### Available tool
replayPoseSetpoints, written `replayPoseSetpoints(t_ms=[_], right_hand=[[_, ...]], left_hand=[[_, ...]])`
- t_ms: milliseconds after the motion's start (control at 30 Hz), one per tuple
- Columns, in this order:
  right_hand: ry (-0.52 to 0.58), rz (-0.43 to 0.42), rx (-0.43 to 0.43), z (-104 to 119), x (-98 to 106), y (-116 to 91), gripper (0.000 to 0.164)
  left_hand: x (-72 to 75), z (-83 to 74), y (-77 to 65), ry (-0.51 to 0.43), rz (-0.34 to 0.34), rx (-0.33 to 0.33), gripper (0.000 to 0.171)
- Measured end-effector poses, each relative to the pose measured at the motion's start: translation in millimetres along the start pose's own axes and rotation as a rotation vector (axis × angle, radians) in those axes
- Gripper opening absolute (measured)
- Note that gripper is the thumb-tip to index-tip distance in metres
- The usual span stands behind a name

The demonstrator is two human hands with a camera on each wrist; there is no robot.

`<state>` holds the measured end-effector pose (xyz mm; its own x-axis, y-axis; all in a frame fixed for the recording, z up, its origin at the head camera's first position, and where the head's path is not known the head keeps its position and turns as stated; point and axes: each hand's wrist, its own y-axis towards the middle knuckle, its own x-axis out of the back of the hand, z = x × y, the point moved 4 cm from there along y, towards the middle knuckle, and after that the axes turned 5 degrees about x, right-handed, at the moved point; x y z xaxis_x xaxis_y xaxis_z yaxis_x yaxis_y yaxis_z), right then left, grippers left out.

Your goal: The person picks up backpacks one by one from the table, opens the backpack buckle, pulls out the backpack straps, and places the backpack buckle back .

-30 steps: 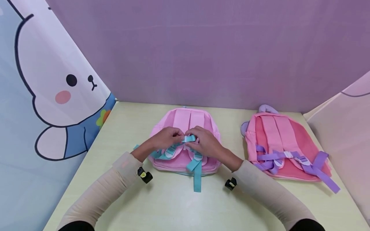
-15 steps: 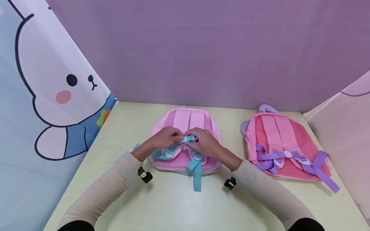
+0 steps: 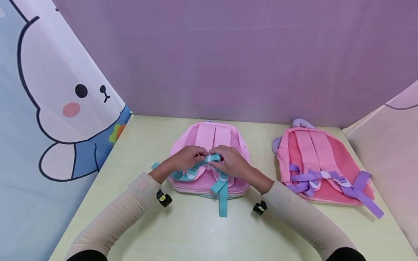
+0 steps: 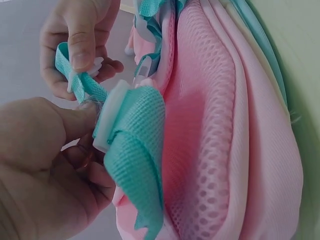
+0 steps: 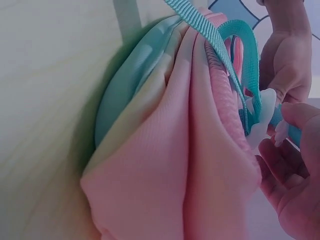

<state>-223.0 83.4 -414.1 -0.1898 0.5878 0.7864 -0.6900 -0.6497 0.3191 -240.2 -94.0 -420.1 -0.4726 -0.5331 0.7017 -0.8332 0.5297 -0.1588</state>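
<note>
A pink backpack (image 3: 205, 132) lies on the table, its shoulder straps facing up and teal webbing at its lower part. Above its middle my left hand (image 3: 187, 158) and right hand (image 3: 231, 161) meet at a short teal strap (image 3: 213, 157) carrying a white buckle piece. In the left wrist view, the right hand's thumb (image 4: 80, 47) presses the strap beside the white plastic. My left fingers pinch the strap's frayed end. Nearer that camera, another white buckle (image 4: 111, 116) has teal webbing threaded through it. A loose teal strap end (image 3: 223, 203) hangs over the backpack's front edge.
To the right lies a second, darker pink backpack (image 3: 343, 159) with purple straps (image 3: 359, 192). A purple wall (image 3: 228, 65) rises behind the pale table (image 3: 209, 239). At the left hangs a panel with a cartoon animal (image 3: 62, 79).
Both hands stay over the backpack with the same grip. The left hand has dipped slightly, and the strap between the hands now lies a little lower and flatter.
</note>
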Motion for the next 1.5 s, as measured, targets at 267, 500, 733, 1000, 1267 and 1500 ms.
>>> replayPoseSetpoints(t_ms=[267,500,733,1000,1267,1500], right_hand=[[0.024,-0.006,0.019,2,-1,0,0.03],[0.017,-0.002,0.011,4,-2,1,0.031],[0.013,0.002,0.008,5,-3,1,0.032],[0.002,0.016,-0.019,3,-4,0,0.032],[0.0,0.021,-0.034,2,-3,-1,0.032],[-0.03,0.03,-0.025,2,0,0,0.031]], left_hand=[[0.5,4.6,0.7,0.006,0.002,0.029,0.01],[2.2,9.0,-2.0,0.045,-0.008,0.062,0.008],[3.2,11.7,-5.3,0.07,-0.011,0.08,0.008],[4.9,15.9,-7.2,0.092,-0.021,0.101,0.011],[6.3,21.5,-7.3,0.107,-0.019,0.124,0.014],[8.8,28.1,-9.1,0.118,-0.017,0.138,0.012]])
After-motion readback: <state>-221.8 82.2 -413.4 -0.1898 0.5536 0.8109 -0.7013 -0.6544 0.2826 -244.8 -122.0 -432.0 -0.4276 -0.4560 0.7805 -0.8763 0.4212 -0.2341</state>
